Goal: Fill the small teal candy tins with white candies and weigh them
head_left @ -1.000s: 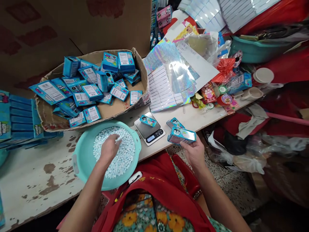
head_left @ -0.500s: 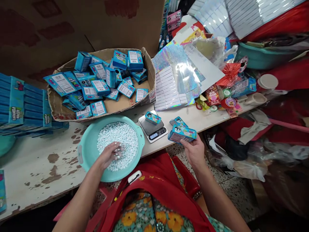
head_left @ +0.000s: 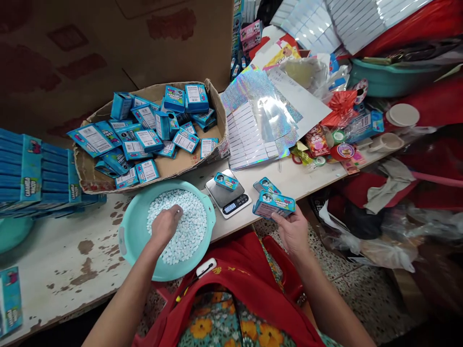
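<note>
My left hand (head_left: 166, 224) is over the turquoise bowl (head_left: 132, 246), its fingers closed on some white candies. Small white candies (head_left: 188, 233) cover much of the bowl's bottom. My right hand (head_left: 292, 229) grips a small blue candy box (head_left: 274, 204) by its lower right side, beyond the table's front edge. White candies show through the box's window. A second blue box (head_left: 265, 184) is just behind it; whether it touches the held one I cannot tell. On the digital scale (head_left: 236, 205), between bowl and right hand, lies another blue box (head_left: 226, 181).
A cut-down carton (head_left: 170, 174) with many blue boxes stands behind the bowl. Stacked blue boxes (head_left: 31, 168) rise at the left. Shiny label sheets (head_left: 249, 127) and wrapped sweets (head_left: 316, 140) lie on the table (head_left: 87, 260) to the right of the carton.
My left hand has turned over and its fingers have closed, where before candies lay in the half-open fingers. My right hand and its box stay nearly still. The view has shifted slightly.
</note>
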